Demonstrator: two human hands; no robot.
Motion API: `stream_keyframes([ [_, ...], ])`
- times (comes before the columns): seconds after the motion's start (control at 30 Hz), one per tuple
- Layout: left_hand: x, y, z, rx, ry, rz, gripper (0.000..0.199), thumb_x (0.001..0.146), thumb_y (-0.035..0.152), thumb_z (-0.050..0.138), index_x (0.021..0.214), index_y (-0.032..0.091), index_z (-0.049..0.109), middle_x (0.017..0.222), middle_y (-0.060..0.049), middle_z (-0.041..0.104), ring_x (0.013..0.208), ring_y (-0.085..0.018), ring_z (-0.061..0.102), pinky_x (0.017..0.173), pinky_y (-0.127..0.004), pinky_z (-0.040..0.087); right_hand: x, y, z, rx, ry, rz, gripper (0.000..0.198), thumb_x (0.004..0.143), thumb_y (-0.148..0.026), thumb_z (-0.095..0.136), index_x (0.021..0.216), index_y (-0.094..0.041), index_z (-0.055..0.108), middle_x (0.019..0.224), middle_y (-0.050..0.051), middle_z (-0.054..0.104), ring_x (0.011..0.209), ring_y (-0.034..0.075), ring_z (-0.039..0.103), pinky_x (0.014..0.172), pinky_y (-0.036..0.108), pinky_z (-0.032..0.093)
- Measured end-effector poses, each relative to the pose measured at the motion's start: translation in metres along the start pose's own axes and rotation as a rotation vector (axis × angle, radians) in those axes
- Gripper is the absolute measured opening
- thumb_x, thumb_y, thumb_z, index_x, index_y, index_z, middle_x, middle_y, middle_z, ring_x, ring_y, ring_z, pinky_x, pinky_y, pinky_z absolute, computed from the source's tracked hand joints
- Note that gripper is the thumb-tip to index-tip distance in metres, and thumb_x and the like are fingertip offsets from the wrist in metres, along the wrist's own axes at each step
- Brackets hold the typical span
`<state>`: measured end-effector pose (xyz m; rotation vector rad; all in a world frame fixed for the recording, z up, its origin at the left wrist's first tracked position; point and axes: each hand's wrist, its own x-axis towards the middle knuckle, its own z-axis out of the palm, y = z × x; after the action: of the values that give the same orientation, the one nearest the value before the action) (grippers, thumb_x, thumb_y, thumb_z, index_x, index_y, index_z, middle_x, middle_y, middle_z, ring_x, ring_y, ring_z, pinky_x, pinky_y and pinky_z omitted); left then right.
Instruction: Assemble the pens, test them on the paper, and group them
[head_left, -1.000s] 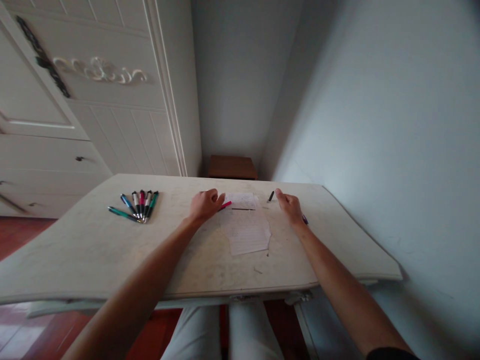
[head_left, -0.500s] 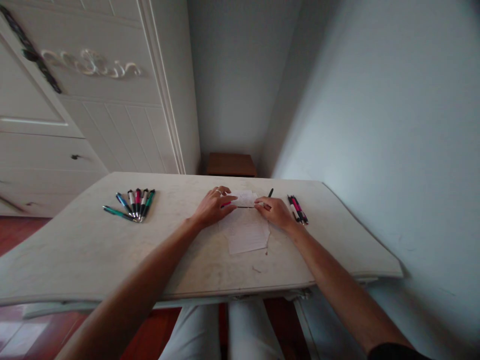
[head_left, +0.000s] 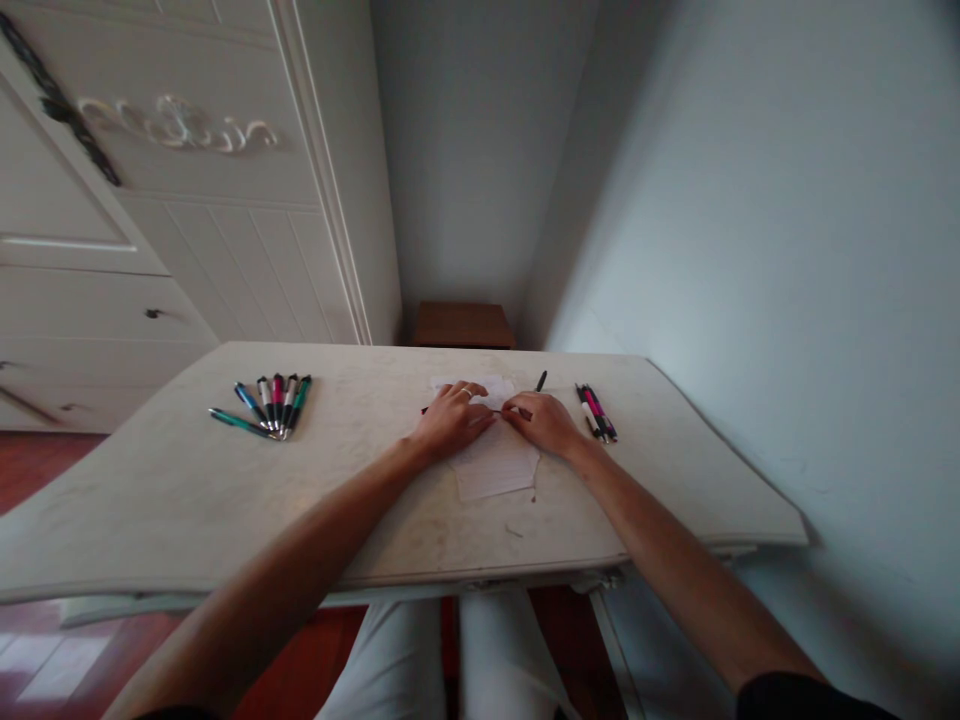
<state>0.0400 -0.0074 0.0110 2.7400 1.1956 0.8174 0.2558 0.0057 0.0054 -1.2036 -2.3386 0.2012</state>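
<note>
Across the bench, papers are lying flat. The left hand is moving in closer to the right hand, so both are probably working on the thin dark stick between them. I can't tell if either grip is pinching it.

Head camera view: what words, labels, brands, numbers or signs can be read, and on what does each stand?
None can be read.
White paper sheets: any writing is too faint and small.
Fan of slim multicoloured pens: any print is too small.
Slim black, white and pink pens: likewise.
</note>
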Motion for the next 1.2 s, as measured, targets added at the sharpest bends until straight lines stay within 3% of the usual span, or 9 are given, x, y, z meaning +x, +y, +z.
stream_keyframes([
  [0.23,0.002,-0.001,0.002,0.044,0.03,0.024,0.021,0.09,0.036,0.06,0.091,0.022,0.075,0.114,-0.011,0.065,0.109,-0.027,0.056,0.094,-0.044,0.042,0.001,0.001,0.002,0.017,-0.009,-0.025,0.018,0.091,-0.028,0.059,0.089,-0.019,0.074,0.083,0.006,0.069,0.075,0.017,0.062,0.071,0.027,0.043],
  [0.57,0.002,-0.002,0.002,-0.004,0.009,0.008,0.014,0.087,0.022,0.06,0.084,0.022,0.074,0.111,-0.009,0.066,0.106,-0.026,0.057,0.093,-0.044,0.044,0.001,-0.002,0.0,0.026,0.002,-0.02,0.017,0.092,-0.026,0.057,0.09,-0.018,0.073,0.083,0.006,0.065,0.074,0.016,0.059,0.069,0.027,0.041],
  [0.73,0.004,-0.009,-0.003,-0.135,0.129,-0.036,0.012,0.089,0.02,0.057,0.086,0.017,0.069,0.095,-0.008,0.068,0.094,-0.022,0.059,0.087,-0.036,0.047,0.0,-0.003,0.003,0.003,-0.001,-0.045,0.018,0.092,-0.029,0.059,0.093,-0.018,0.074,0.084,0.006,0.065,0.077,0.017,0.061,0.072,0.027,0.043],
  [0.87,0.002,-0.018,-0.007,-0.243,0.238,-0.173,0.009,0.088,0.018,0.057,0.085,0.017,0.065,0.084,-0.005,0.068,0.08,-0.017,0.06,0.077,-0.03,0.048,0.001,-0.004,0.005,-0.039,-0.016,-0.034,0.019,0.093,-0.028,0.057,0.093,-0.019,0.073,0.086,0.006,0.065,0.079,0.017,0.061,0.072,0.027,0.043],
  [1.0,0.0,-0.027,-0.006,-0.303,0.27,-0.271,0.006,0.086,0.018,0.06,0.086,0.017,0.065,0.082,-0.003,0.069,0.075,-0.015,0.061,0.073,-0.027,0.049,0.002,-0.007,0.003,-0.087,-0.049,-0.03,0.018,0.093,-0.026,0.057,0.094,-0.018,0.073,0.089,0.007,0.064,0.08,0.017,0.061,0.072,0.027,0.044],
  [1.2,-0.001,-0.031,-0.005,-0.33,0.289,-0.185,0.013,0.083,0.013,0.058,0.089,0.017,0.069,0.085,-0.004,0.068,0.077,-0.015,0.063,0.072,-0.027,0.05,0.001,-0.009,-0.002,-0.064,-0.03,-0.034,0.016,0.093,-0.024,0.057,0.093,-0.018,0.071,0.088,0.006,0.062,0.08,0.016,0.06,0.072,0.027,0.043],
])
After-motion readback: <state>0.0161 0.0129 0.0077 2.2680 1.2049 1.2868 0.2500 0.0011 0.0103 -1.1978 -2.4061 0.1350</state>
